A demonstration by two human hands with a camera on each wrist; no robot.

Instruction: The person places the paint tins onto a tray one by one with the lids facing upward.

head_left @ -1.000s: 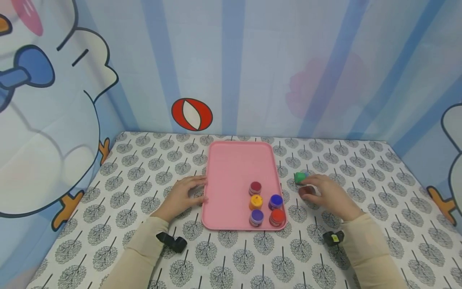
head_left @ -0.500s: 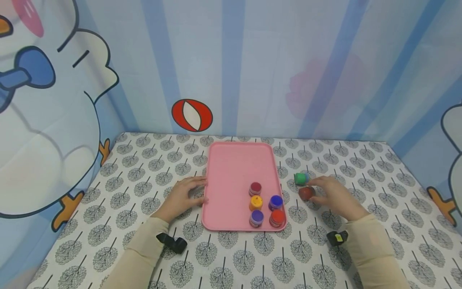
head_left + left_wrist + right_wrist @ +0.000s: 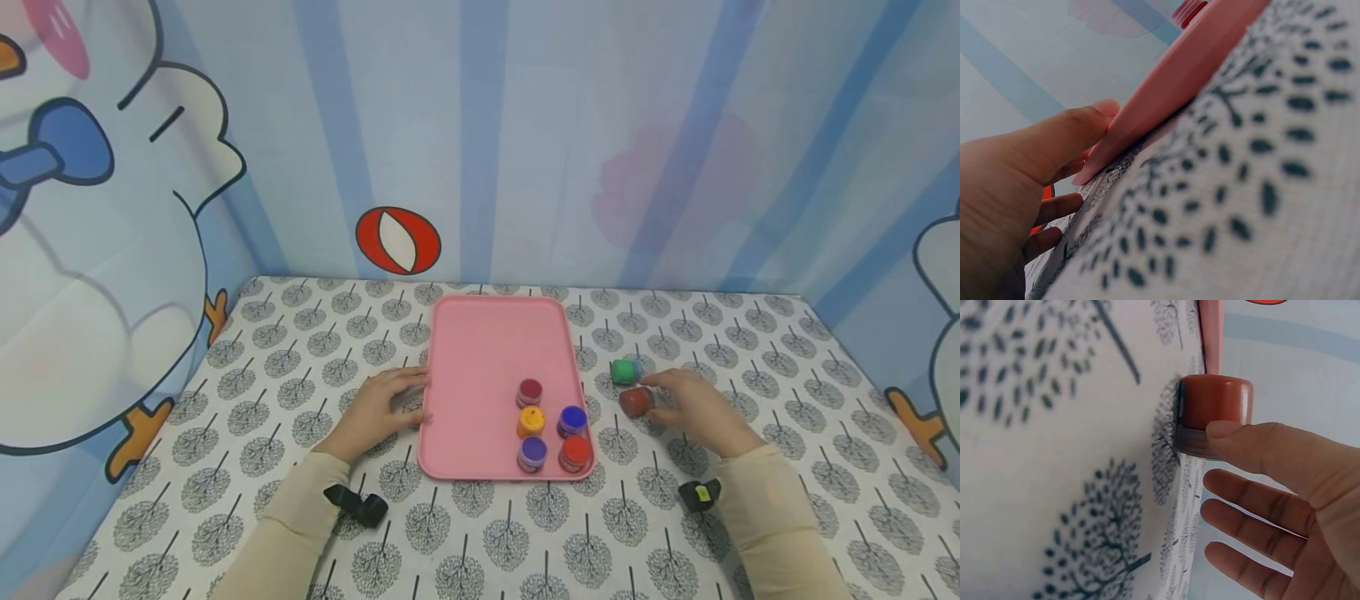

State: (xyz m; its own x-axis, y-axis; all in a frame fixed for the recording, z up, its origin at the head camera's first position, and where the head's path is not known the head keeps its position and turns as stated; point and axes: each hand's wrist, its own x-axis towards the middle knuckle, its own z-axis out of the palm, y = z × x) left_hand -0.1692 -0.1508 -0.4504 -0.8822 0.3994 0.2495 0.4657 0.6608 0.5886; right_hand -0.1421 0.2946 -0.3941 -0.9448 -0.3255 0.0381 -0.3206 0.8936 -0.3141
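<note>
By the look of it, well along: five pots already upright in the pink tray, all towards the right grip: dark red pot, yellow pot, blue pot, purple pot, red pot. Apparently left over, on the bench: brown pot at the right grip's fingertips, green pot just beyond; both on their sides, lids towards the tray. Right grip: loose, thumb and fingers apart, not wrapped round anything; thumb overlapping the brown pot in the right wrist view, firm contact impossible to confirm. Left grip: relaxed, thumb and fingertips against the tray's rim, nothing enclosed.
</note>
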